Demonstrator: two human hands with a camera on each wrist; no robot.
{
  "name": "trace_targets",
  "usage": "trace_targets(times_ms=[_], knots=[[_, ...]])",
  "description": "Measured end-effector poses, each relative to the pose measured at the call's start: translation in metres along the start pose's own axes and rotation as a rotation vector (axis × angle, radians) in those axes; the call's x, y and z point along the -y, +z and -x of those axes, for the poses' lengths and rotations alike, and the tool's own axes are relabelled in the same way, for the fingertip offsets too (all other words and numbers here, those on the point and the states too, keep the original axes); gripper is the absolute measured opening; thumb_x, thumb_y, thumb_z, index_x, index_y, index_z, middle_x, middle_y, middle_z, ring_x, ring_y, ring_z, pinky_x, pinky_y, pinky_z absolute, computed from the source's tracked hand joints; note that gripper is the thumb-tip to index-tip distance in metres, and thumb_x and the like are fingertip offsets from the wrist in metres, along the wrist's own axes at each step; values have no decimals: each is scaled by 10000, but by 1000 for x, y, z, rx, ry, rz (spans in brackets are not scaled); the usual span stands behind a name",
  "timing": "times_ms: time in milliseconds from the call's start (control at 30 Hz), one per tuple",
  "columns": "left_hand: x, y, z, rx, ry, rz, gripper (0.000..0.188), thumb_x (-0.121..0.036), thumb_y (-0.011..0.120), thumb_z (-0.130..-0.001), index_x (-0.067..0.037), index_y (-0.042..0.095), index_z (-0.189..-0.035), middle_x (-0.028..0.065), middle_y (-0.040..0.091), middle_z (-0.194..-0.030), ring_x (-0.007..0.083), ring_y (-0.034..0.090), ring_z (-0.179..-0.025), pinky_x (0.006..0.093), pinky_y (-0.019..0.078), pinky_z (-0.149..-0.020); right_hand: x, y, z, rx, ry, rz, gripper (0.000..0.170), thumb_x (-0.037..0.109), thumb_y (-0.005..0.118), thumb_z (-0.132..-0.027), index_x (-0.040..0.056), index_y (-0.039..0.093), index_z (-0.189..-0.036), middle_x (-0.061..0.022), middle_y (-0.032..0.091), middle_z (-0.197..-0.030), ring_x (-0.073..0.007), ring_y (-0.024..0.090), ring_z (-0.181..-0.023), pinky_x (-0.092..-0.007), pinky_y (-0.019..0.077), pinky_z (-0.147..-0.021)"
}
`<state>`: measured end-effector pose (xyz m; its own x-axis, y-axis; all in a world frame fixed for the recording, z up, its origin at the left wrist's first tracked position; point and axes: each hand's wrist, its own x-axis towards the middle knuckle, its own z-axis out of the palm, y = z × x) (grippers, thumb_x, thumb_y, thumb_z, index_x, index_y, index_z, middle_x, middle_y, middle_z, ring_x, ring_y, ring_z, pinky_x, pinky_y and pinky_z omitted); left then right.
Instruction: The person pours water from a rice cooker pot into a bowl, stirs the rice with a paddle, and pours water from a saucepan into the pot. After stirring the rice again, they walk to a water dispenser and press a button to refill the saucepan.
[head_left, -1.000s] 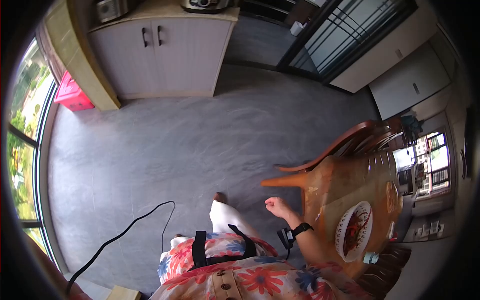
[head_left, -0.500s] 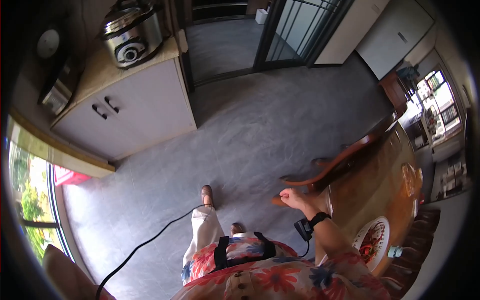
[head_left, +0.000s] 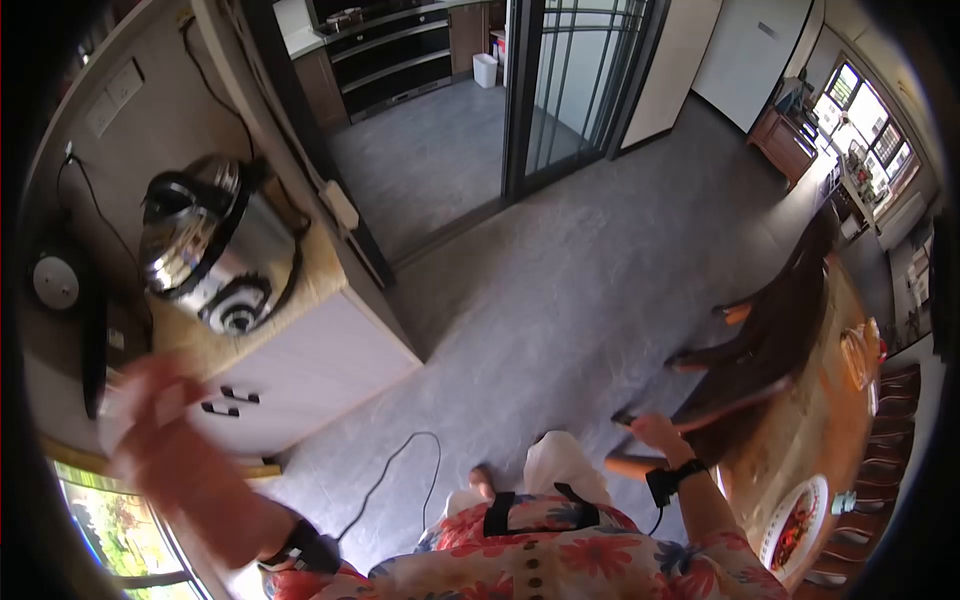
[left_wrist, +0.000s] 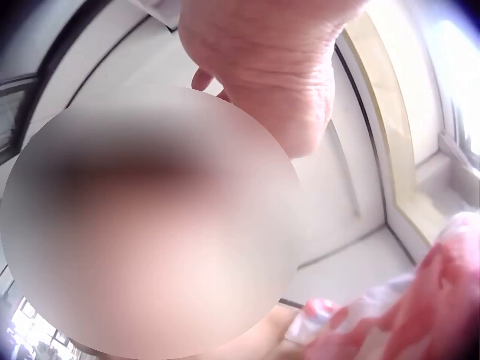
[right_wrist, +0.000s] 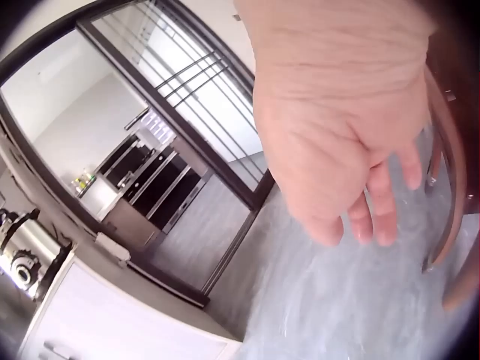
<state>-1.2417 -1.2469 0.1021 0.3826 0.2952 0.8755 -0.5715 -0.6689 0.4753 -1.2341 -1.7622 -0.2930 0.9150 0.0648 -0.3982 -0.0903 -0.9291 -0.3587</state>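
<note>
My left hand (head_left: 180, 460), blurred, is raised at the left in the head view, in front of the cabinet (head_left: 330, 365) and below a silver electric pressure cooker (head_left: 215, 245). Nothing shows in its grasp; in the left wrist view its palm side fills the top and most of the fingers are hidden. Beside the dark wooden chair (head_left: 745, 375), my right hand (head_left: 655, 432) hangs low. The right wrist view shows that hand's fingers (right_wrist: 384, 214) loosely bent and holding nothing, above the grey floor.
A wooden table (head_left: 850, 410) stands at the right, bearing a white basket (head_left: 822, 500) of red peppers. A thin black cable (head_left: 375, 490) trails in front of my body. Ahead, a glass sliding door (head_left: 570, 90) stands beside an opening to a kitchen.
The view has turned and moved toward the cabinet and cooker, which now look larger. My left hand has come up into view at the left. The right hand stays low near the chair.
</note>
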Motion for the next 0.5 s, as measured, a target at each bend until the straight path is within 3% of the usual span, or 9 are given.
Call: trace_targets(times_ms=[33,67,133,167,233,300,367,433,500], knots=[[21,35,3,359,68,232,316,-112,414,-829,14,550,-1083,180,550,-1133,305,549,-979,364,476,-769,-8,-2,-14,35,3,-13,191,256,547,-718,115,668,-763,-161,639,-781,-368,610,-778,-452,482,-696],[47,59,18,480,-210,274,293,-43,476,-774,14,575,-1044,166,561,-1122,268,556,-978,315,460,-777,-28,8,-32,60,89,-72,196,249,540,-712,122,676,-775,-160,642,-806,-356,614,-812,-436,486,-728],[110,104,56,623,-548,215,249,21,575,-753,13,608,-999,112,603,-1055,180,570,-905,264,458,-717,-36,-5,-62,128,182,-89,216,253,542,-714,123,681,-816,-137,650,-816,-334,622,-805,-415,495,-727],[145,122,80,702,-615,109,225,7,600,-762,-19,629,-983,83,632,-961,153,583,-825,248,462,-677,-59,1,-80,161,259,-158,219,253,545,-720,125,683,-831,-125,654,-825,-320,626,-800,-409,497,-721],[201,146,121,887,-713,-71,248,-51,629,-757,-74,647,-1003,81,647,-894,173,607,-769,285,479,-653,-110,10,-126,238,211,-139,205,255,561,-734,130,683,-841,-97,662,-855,-292,634,-805,-404,503,-715],[263,155,182,1109,-650,-399,275,-190,640,-759,-148,656,-1030,82,656,-909,221,626,-780,344,502,-682,-143,0,-163,293,467,-672,177,257,583,-727,146,683,-822,-77,669,-882,-273,635,-835,-407,506,-708],[306,161,243,1281,-787,-565,318,-315,622,-751,-188,657,-1040,87,654,-984,267,627,-881,396,500,-773,-184,-10,-207,294,98,-4,174,270,614,-688,163,685,-804,-66,673,-869,-275,642,-794,-426,511,-658],[319,171,274,1432,-1001,-641,332,-330,605,-749,-207,652,-1053,90,648,-1024,274,610,-966,396,482,-850,-164,-64,-253,452,-210,570,195,295,635,-663,177,689,-808,-69,672,-860,-276,644,-788,-429,510,-646],[314,181,278,1374,-1216,-592,337,-317,616,-740,-200,655,-1054,91,646,-1044,268,594,-1018,390,468,-880,-147,-101,-307,546,-276,673,163,237,660,-663,173,679,-811,-53,670,-856,-263,644,-792,-398,510,-642]])
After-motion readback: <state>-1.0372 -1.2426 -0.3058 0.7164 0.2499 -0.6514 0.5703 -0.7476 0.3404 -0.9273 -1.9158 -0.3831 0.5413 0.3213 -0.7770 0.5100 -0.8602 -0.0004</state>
